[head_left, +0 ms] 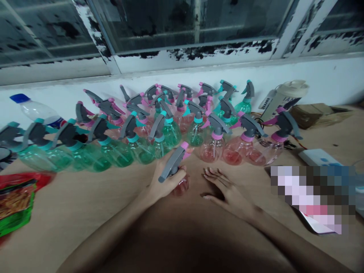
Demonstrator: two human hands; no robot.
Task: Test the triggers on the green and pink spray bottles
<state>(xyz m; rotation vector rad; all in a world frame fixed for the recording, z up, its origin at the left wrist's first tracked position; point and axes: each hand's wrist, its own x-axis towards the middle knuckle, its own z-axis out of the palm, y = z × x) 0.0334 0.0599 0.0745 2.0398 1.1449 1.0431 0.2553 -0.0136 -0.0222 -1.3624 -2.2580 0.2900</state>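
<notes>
Kinda dim and soft, edges stretched, pixelated patch [313,195] at right, shadow by the right hand [233,195], light source hard to tell.

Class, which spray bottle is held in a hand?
The pink spray bottle gripped by the left hand; the other spray bottles stand beyond it, with no hand on them.

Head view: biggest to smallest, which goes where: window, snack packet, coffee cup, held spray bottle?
1. Window
2. Snack packet
3. Coffee cup and held spray bottle: too alike to rank, bottle nearer
</notes>
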